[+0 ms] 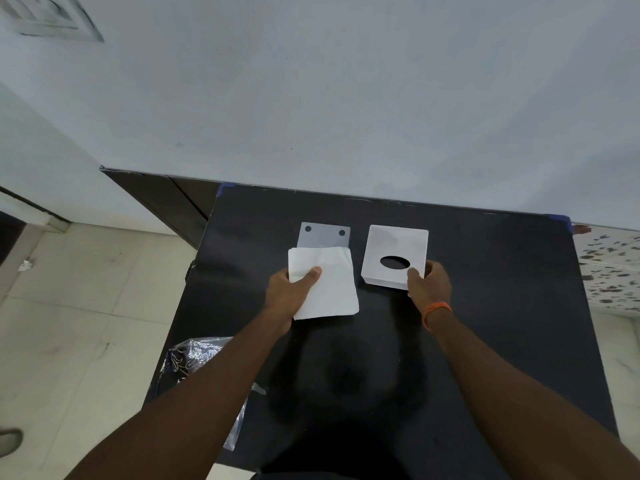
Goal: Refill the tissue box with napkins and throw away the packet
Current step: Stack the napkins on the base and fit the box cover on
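Head view, near to far: crinkled empty packet (pixel 204 362) at table (pixel 485 306) edge; our left hand (pixel 291 296) pinches the soft, floppy napkin stack (pixel 325 285) by its edge; right hand (pixel 429 285) grips the stiff, light tissue box (pixel 394 252) corner; base plate (pixel 323 235) behind.

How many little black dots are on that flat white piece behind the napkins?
2: one dot near the plate's far left corner, one dot near its far right. The napkins may hide more.
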